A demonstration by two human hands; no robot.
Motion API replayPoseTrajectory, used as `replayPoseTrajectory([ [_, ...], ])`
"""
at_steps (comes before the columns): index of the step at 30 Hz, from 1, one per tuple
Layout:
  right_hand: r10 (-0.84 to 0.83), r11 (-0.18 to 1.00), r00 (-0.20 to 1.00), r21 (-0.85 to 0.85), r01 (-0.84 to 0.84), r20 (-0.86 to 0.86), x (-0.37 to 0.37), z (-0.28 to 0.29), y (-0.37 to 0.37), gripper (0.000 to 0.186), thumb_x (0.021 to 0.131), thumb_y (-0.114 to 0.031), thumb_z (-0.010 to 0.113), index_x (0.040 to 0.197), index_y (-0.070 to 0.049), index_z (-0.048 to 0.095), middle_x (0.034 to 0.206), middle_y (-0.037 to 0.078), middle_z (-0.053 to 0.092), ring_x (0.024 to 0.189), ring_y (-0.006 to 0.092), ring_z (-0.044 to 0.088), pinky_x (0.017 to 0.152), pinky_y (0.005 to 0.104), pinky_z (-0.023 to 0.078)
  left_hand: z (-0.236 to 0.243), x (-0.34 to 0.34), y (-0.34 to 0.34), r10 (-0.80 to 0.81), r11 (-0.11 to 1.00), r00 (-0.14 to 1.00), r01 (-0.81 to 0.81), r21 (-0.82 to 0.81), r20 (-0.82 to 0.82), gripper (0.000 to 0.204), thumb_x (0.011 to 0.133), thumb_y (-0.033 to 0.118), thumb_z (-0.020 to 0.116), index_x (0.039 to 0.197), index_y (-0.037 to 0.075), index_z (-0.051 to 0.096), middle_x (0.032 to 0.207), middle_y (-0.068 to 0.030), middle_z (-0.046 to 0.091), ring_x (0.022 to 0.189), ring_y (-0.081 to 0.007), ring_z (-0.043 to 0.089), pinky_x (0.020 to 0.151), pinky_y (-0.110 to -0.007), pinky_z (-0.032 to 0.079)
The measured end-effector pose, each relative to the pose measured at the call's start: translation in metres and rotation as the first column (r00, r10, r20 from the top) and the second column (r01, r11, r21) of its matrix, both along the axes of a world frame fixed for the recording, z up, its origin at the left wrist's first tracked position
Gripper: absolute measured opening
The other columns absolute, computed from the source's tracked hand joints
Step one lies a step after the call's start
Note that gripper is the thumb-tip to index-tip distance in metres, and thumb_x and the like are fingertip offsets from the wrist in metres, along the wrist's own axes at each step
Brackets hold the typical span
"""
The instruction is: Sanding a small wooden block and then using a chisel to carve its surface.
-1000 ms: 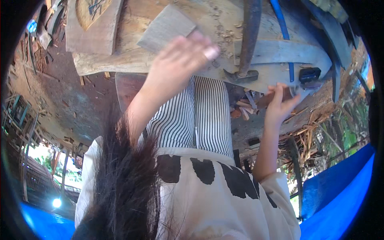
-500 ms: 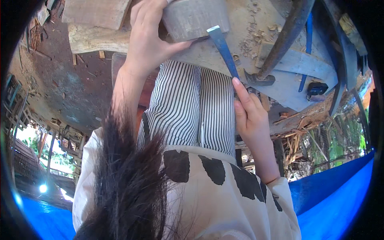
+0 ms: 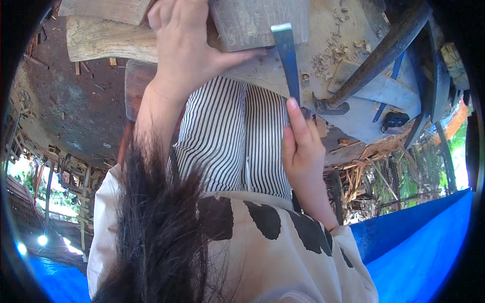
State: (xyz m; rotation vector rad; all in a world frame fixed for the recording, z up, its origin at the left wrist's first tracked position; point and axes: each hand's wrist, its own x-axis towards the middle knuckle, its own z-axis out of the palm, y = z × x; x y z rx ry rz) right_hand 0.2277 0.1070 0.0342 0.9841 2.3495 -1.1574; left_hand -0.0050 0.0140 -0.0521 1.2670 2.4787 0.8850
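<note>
Grasping a blue flat-bladed chisel, head view: right hand, fingers closed round the near end, index laid along it, bright tip overlapping the block in sight; contact cannot be told. Left hand: thumb stretched along the near edge of one grey wooden block on the workboard; remaining fingers' grip cannot be told. Rightward: wood shavings, long-handled hammer.
</note>
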Motion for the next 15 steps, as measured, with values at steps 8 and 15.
replayPoseTrajectory([
  [8,-0.118,0.993,0.993,-0.031,0.117,-0.011,-0.020,-0.006,-0.008,0.059,0.088,-0.009,0.067,0.140,-0.033,0.054,0.074,0.008,0.046,0.059,0.0262,0.051,0.059,0.0380,0.049,-0.008,-0.003,-0.001,-0.068,0.997,0.997,0.067,0.029,0.027,0.087,0.047,0.024,0.091,0.124,0.007,0.053,0.120,-0.0105,0.060,0.127,-0.0304,0.051,0.104,-0.043,0.028],
  [15,-0.122,0.992,0.992,0.029,0.123,-0.034,-0.011,-0.008,-0.018,0.058,0.085,-0.009,0.070,0.136,-0.032,0.058,0.072,0.006,0.045,0.054,0.0241,0.049,0.052,0.0377,0.046,-0.002,-0.005,0.001,-0.071,0.997,0.996,0.073,-0.034,0.063,0.086,0.049,0.024,0.091,0.124,0.007,0.053,0.122,-0.0109,0.060,0.130,-0.0312,0.051,0.105,-0.045,0.029],
])
